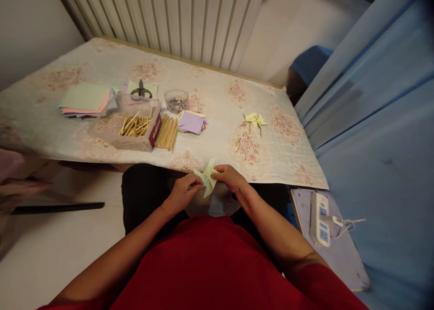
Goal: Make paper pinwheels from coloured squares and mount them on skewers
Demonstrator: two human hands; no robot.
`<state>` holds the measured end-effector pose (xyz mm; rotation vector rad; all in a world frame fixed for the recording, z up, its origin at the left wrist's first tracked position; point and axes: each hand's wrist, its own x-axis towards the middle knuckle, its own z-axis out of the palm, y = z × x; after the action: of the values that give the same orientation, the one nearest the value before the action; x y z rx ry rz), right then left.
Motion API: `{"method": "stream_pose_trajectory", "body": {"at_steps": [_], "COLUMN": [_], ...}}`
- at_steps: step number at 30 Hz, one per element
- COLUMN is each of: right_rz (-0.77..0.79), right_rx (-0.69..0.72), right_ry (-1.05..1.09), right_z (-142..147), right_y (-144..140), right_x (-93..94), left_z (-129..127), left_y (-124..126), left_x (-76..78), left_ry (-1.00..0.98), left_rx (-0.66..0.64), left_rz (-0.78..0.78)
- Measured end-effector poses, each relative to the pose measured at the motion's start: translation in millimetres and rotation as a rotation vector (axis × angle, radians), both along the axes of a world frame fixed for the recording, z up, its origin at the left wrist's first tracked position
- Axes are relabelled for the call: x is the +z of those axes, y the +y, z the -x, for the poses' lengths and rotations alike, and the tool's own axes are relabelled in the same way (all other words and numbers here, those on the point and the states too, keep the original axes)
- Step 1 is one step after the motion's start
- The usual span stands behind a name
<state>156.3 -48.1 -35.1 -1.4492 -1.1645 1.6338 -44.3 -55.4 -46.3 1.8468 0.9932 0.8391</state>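
Observation:
Both of my hands hold a pale green paper pinwheel (208,178) over my lap, just below the table's near edge. My left hand (183,192) pinches its left side and my right hand (231,178) pinches its right side. On the table lie two finished yellow-green pinwheels on sticks (255,121). A clear box of wooden sticks (135,128) stands left of centre, with a loose bundle of sticks (167,132) beside it.
A floral cloth covers the table (271,152). On it are a stack of coloured paper (86,100), small cut squares (191,121), black scissors (141,91) and a clear cup of pins (176,101). A power strip (320,218) lies on a stool at the right.

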Motion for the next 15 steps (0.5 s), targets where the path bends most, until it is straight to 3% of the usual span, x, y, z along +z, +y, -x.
{"method": "stream_pose_trajectory", "body": {"at_steps": [8,15], "right_rz": [-0.054,-0.028], "right_rx": [-0.004,-0.01], "right_ry": [-0.107,-0.093], "right_z": [8,10], "right_y": [-4,-4], "right_x": [14.6,15.7], "left_z": [-17,-26], "left_y": [-9,-9], "left_x": [5.8,11.2], "left_ry": [-0.263,-0.279], "left_rx": [0.146,0.257], "left_rz": [0.422,0.499]}}
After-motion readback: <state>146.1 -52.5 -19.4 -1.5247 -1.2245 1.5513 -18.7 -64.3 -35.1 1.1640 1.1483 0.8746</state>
